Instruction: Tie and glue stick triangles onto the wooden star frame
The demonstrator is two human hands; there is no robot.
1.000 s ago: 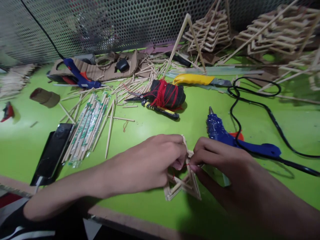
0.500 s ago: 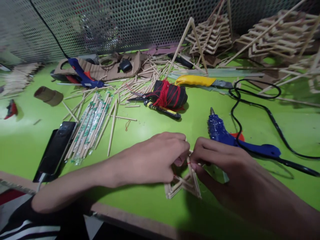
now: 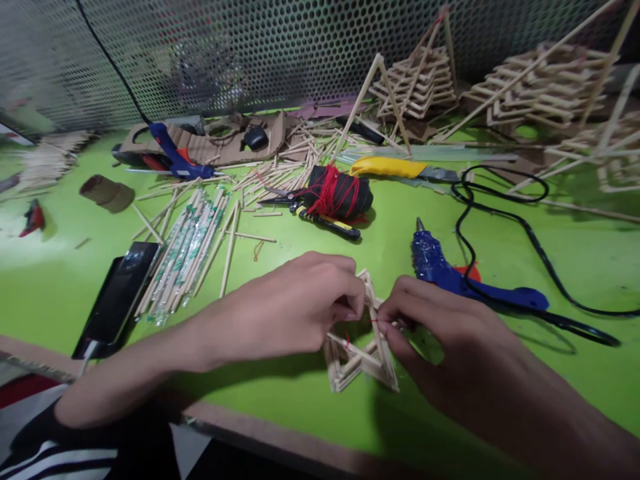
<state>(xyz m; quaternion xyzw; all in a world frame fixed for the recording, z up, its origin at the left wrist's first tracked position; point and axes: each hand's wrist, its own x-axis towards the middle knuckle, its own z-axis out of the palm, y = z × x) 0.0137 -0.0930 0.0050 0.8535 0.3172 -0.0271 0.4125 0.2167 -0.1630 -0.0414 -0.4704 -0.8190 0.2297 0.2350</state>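
A small star-shaped frame of thin wooden sticks point(image 3: 353, 363) lies on the green table between my hands. Fine red thread point(image 3: 373, 321) crosses the frame's right-hand stick, and another red tie shows on a stick at the left. My right hand point(image 3: 445, 333) pinches the thread between thumb and forefinger, close against the frame. My left hand point(image 3: 320, 300) is closed over the frame's left side, its curled fingertips at the thread's other side; the thread inside them is mostly hidden. The frame's upper point rises between both hands.
A blue glue gun point(image 3: 440, 267) with a black cord lies right. Ahead are a red thread spool point(image 3: 337, 190), pliers point(image 3: 330, 223) and a yellow cutter point(image 3: 390, 167). Bagged sticks point(image 3: 185, 253) and a phone point(image 3: 117, 290) lie left. Stacked stick structures point(image 3: 545, 87) stand behind.
My left hand has shifted slightly left and up, away from my right fingers, uncovering the frame's upper point. The red thread now shows stretched at my right fingertips. The view has shifted slightly.
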